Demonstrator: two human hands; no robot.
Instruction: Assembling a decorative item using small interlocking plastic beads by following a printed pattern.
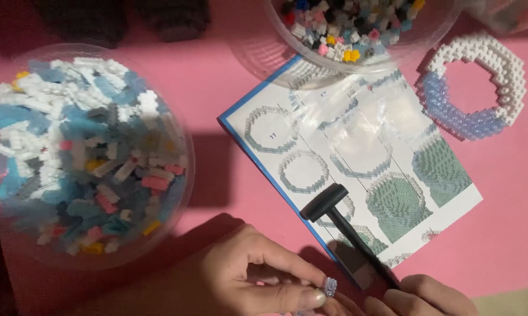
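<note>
Just below the instruction sheet (357, 158) on the pink tabletop (217, 99), the left hand (240, 275) pinches a tiny pale-blue brick piece (330, 286) between clamped fingers while the right hand (419, 295) grips a small black hammer (343, 225); a loose pinch could probably drop the piece.

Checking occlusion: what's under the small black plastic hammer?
The small black plastic hammer lies on the blue-edged printed instruction sheet, covering parts of its ring-shaped build diagrams. The handle's lower end runs toward the right hand; what lies beneath there cannot be seen.
</note>
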